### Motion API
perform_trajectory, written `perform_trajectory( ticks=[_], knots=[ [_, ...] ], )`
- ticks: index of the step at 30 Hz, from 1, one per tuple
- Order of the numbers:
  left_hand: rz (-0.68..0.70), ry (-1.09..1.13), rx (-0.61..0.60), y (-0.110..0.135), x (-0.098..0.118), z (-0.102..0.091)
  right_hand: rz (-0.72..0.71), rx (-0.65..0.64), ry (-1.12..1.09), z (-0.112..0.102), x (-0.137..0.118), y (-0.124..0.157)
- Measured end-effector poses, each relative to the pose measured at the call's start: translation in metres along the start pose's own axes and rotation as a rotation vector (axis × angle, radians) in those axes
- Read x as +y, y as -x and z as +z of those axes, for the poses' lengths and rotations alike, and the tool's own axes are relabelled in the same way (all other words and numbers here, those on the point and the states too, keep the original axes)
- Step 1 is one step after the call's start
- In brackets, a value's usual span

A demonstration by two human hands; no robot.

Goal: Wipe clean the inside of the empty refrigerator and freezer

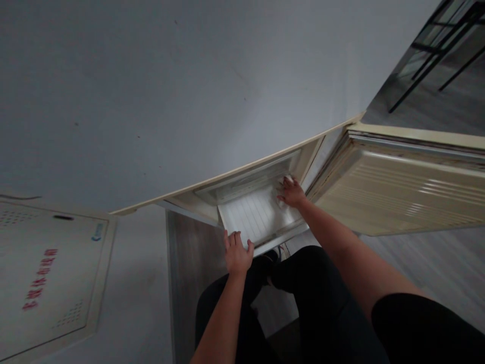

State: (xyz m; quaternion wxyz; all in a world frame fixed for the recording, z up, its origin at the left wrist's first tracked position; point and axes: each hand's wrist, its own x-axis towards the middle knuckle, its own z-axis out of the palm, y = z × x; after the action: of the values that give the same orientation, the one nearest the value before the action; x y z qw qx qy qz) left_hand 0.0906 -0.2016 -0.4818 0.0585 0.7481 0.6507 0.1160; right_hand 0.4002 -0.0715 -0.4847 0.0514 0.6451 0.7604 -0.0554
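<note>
A low cream fridge stands open below me, seen from above. My left hand [237, 251] grips the front left edge of a white ribbed shelf [253, 215] that sticks out of the compartment. My right hand [291, 192] reaches inside over the shelf's back right part, fingers curled on a small white thing I cannot make out. My legs in dark trousers are just in front of the fridge.
The fridge door [401, 187] swings open to the right, its ribbed inner side facing up. The fridge's flat grey top [189, 91] fills the upper view. A cream wall panel [45, 273] with red lettering sits lower left. Black chair legs [435, 55] stand at top right.
</note>
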Motion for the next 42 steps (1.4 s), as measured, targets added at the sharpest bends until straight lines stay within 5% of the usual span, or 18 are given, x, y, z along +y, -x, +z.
perform_trajectory(
  ticks=[5,14,42],
  knots=[
    [-0.008,0.011,0.012,0.0,-0.001,0.001,-0.012,0.009,0.0,0.008,0.009,0.026],
    [-0.025,0.038,0.015,0.0,0.0,0.001,0.362,-0.109,-0.254,0.014,0.004,0.051],
    [-0.012,0.031,0.034,0.0,0.0,0.004,0.348,-0.063,-0.325,0.015,0.009,0.05]
  ],
)
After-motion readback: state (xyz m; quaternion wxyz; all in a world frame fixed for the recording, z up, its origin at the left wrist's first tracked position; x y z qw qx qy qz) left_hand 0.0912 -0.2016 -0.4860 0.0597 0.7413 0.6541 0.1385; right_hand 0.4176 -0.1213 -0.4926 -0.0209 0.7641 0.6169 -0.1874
